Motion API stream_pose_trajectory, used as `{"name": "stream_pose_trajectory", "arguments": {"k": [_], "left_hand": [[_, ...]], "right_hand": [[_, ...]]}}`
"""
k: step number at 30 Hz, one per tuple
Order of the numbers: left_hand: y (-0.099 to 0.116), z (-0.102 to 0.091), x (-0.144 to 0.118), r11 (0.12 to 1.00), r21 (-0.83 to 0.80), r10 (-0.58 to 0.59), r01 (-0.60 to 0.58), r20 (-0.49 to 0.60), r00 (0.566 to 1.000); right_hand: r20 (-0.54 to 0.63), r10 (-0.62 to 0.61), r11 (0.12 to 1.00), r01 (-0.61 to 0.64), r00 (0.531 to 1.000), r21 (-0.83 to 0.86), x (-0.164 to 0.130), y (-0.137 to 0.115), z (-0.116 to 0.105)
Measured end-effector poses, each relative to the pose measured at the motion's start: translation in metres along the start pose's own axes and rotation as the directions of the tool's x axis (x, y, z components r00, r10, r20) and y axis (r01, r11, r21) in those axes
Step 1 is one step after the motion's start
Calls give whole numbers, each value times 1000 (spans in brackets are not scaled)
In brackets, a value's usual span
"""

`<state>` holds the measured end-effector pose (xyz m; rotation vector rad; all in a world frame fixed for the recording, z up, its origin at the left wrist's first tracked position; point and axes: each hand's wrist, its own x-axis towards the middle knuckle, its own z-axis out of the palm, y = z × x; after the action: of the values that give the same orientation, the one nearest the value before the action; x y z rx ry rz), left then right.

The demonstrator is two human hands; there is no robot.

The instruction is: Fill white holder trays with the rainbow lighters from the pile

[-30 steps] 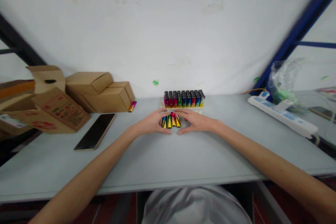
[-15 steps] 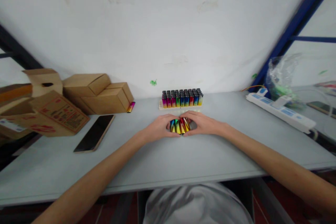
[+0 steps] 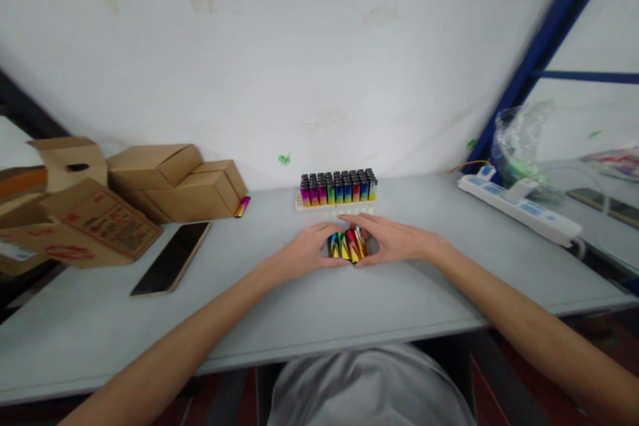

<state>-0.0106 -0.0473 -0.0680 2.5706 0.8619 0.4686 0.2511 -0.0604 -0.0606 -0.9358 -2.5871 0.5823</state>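
Note:
My left hand (image 3: 307, 249) and my right hand (image 3: 394, 239) curve round a bunch of shiny multicoloured lighters (image 3: 348, 245) from both sides. Thumbs lie along the near side, fingers along the far side. These lighters sit side by side in blue, green, yellow and red, and their ends are partly covered by my fingers. Just beyond the hands, rows of upright lighters (image 3: 338, 191) with black tops fill a pale tray (image 3: 300, 202). Another lighter (image 3: 242, 206), pink and gold, lies apart at the left.
Closed cardboard boxes (image 3: 190, 193) and an open carton (image 3: 100, 219) occupy the left of the table (image 3: 299, 319). In front of them lies a phone (image 3: 172, 258). On the right are a white power strip (image 3: 519, 208) and a clear plastic bag (image 3: 522, 140). A wall stands behind.
The view has shifted slightly, so the scene sits further left. Both hands, still round the lighters, have moved a little right and nearer me relative to the tray.

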Motion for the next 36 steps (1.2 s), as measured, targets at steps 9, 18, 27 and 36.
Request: {"name": "stream_pose_trajectory", "arguments": {"k": [9, 18, 27, 36], "left_hand": [[0, -10, -4, 1000, 13, -27, 27, -14, 1000], [-63, -55, 13, 964, -2, -230, 267, -516, 825], [-111, -81, 50, 907, -381, -244, 181, -124, 962], [-107, -101, 57, 899, -394, -259, 190, -130, 957]], "right_hand": [[-67, -14, 999, 17, 998, 43, 2, 8, 0], [-470, 119, 993, -112, 875, 42, 2, 66, -23], [-561, 260, 965, -234, 786, 121, 3, 103, -17], [-546, 267, 964, -228, 794, 139, 5, 103, -15]]}}
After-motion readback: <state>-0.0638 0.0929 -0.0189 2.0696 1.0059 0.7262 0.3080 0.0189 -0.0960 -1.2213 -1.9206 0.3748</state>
